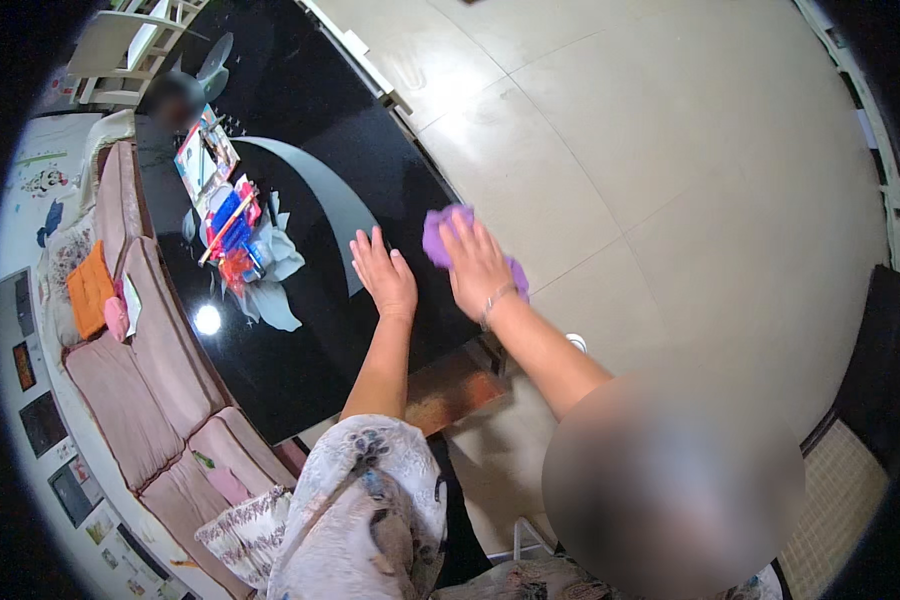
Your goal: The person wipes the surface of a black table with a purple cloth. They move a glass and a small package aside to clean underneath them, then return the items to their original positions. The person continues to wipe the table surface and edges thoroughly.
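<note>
My right hand (477,268) lies palm down on a purple cloth (435,236), pressing it against the near edge of a glossy black table (310,130); a thin bracelet circles that wrist. Beside it, my left hand (383,277) rests flat on the table top with fingers spread, holding nothing. Only parts of the cloth show, poking out past the fingers and by the wrist.
A heap of colourful small items (236,238) and a picture book (206,156) lie farther along the table. A pink sofa (135,400) with an orange cushion (90,290) curves round the left side. Beige floor tiles (670,150) spread to the right, with a woven mat (840,490) at lower right.
</note>
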`<action>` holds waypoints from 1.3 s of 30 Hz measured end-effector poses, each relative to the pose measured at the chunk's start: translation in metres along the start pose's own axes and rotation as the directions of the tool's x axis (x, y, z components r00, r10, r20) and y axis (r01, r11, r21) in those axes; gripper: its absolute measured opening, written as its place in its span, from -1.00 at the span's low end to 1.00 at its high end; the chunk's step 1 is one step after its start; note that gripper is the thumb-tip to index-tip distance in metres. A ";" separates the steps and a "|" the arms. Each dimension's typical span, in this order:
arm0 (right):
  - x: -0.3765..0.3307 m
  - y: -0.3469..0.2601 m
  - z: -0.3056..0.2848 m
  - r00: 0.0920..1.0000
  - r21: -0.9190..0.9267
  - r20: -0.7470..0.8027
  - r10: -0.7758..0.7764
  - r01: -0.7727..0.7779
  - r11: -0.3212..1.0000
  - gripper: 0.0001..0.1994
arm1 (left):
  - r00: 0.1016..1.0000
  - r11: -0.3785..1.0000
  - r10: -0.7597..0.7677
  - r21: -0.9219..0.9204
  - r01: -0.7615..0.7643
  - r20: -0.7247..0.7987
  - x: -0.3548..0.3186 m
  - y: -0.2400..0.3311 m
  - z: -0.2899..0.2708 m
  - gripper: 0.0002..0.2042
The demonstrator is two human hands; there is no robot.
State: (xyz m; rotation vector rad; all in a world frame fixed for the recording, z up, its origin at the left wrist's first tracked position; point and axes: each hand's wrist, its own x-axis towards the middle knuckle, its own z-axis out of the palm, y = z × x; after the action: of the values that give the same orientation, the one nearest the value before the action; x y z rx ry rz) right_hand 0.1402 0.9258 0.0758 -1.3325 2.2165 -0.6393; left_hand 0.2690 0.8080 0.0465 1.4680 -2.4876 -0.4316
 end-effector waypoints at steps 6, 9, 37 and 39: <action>-0.066 0.057 -0.019 0.978 0.593 -0.133 0.159 -0.050 0.804 -0.43 | 1.000 0.993 -0.026 0.111 0.026 0.003 -0.005 0.023 0.025 -0.49; -0.072 0.064 -0.012 0.981 0.719 -0.004 0.195 -0.133 0.682 -0.45 | 0.997 0.982 -0.004 0.186 0.019 -0.079 -0.007 0.024 0.029 -0.50; -0.109 0.084 0.002 0.959 0.888 0.095 0.267 -0.203 0.413 -0.54 | 0.992 0.981 0.101 0.172 -0.086 -0.077 0.001 0.028 0.020 -0.51; -0.095 0.086 0.010 0.954 0.896 0.135 0.266 -0.233 0.378 -0.56 | 0.992 0.981 0.097 0.176 -0.082 -0.082 0.001 0.032 0.016 -0.51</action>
State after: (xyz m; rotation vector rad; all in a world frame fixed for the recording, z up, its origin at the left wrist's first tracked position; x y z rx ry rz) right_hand 0.1279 1.0451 0.0303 -0.3684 1.5186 -1.4636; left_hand 0.2371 0.8245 0.0435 1.3941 -2.5608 -0.1333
